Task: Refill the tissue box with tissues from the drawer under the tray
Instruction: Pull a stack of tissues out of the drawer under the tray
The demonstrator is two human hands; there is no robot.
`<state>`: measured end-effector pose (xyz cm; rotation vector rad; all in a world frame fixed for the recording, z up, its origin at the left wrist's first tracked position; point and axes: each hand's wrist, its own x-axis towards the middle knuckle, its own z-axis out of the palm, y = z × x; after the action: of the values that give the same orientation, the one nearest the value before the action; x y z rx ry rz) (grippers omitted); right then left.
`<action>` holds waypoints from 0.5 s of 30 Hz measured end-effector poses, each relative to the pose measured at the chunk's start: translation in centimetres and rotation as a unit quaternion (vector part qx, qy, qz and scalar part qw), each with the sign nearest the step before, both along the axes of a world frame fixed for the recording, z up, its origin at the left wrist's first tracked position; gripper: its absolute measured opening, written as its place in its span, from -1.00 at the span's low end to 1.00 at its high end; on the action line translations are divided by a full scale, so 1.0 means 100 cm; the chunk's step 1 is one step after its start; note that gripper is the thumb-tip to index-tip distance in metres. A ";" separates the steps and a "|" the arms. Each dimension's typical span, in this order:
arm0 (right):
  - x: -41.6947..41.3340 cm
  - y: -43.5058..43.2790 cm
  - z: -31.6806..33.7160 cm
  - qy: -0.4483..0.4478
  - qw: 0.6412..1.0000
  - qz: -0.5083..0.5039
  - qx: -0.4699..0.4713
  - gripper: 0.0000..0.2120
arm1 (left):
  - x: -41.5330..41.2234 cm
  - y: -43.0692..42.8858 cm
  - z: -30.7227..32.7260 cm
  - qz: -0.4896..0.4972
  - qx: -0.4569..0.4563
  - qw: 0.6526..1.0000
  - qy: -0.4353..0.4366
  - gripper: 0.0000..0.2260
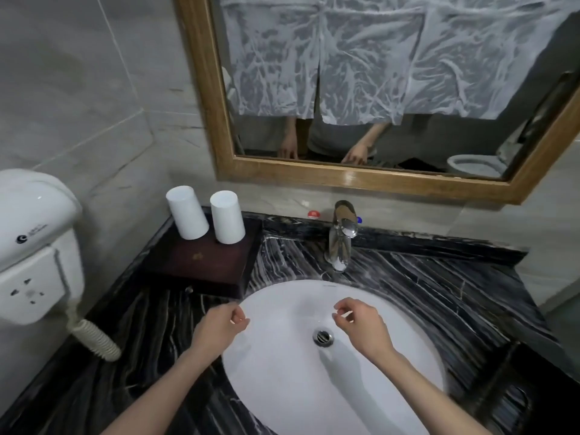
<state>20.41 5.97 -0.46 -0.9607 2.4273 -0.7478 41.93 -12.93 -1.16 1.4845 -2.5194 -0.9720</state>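
A dark wooden tray sits on the black marble counter at the back left, with a small knob on its front face where a drawer shows shut. Two white cups stand upside down on it. My left hand hovers over the left rim of the sink, just below the tray's front, fingers loosely curled and holding nothing. My right hand hovers over the basin near the drain, fingers also loosely curled and empty. A dark box at the lower right corner may be the tissue box.
A white sink fills the middle of the counter, with a chrome tap behind it. A wall hairdryer with a coiled cord hangs at the left. A wood-framed mirror, partly covered with paper, hangs above.
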 end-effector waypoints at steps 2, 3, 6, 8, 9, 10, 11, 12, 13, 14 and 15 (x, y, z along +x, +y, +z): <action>0.006 -0.013 -0.001 0.002 1.000 0.015 0.008 -0.82 | 0.011 -0.008 -0.003 0.018 -0.003 1.000 0.003 -0.87; 0.010 -0.021 -0.002 0.003 1.000 0.025 0.010 -0.81 | 0.018 -0.012 -0.005 0.027 -0.005 1.000 0.007 -0.88; 0.019 -0.041 -0.004 0.002 0.999 0.049 0.010 -0.80 | 0.032 -0.022 -0.009 0.053 -0.010 0.998 0.021 -0.88; 0.026 -0.054 -0.006 0.001 0.998 0.063 0.011 -0.80 | 0.040 -0.029 -0.014 0.071 -0.011 0.997 0.034 -0.87; 0.028 -0.061 -0.007 0.003 0.997 0.071 0.012 -0.80 | 0.044 -0.033 -0.016 0.080 -0.009 0.996 0.038 -0.87; 0.031 -0.067 -0.008 0.005 0.997 0.078 0.013 -0.79 | 0.047 -0.036 -0.018 0.088 -0.004 0.995 0.041 -0.87; 0.034 -0.074 -0.008 0.008 0.996 0.084 0.012 -0.79 | 0.050 -0.040 -0.021 0.095 0.001 0.994 0.045 -0.87; 0.036 -0.081 -0.009 0.010 0.996 0.088 0.010 -0.79 | 0.053 -0.044 -0.023 0.102 0.004 0.994 0.049 -0.87; 0.039 -0.087 -0.009 0.011 0.996 0.093 0.007 -0.78 | 0.056 -0.047 -0.025 0.111 0.005 0.992 0.053 -0.86; 0.042 -0.094 -0.010 0.011 0.995 0.097 0.004 -0.77 | 0.058 -0.051 -0.027 0.121 0.005 0.991 0.057 -0.85; 0.046 -0.101 -0.010 0.010 0.995 0.100 -0.001 -0.76 | 0.061 -0.055 -0.029 0.131 0.004 0.990 0.060 -0.84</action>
<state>24.97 -4.16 -1.49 -1.1957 2.3040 -0.6712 47.99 -18.42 -4.05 1.6521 -2.1717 -0.9959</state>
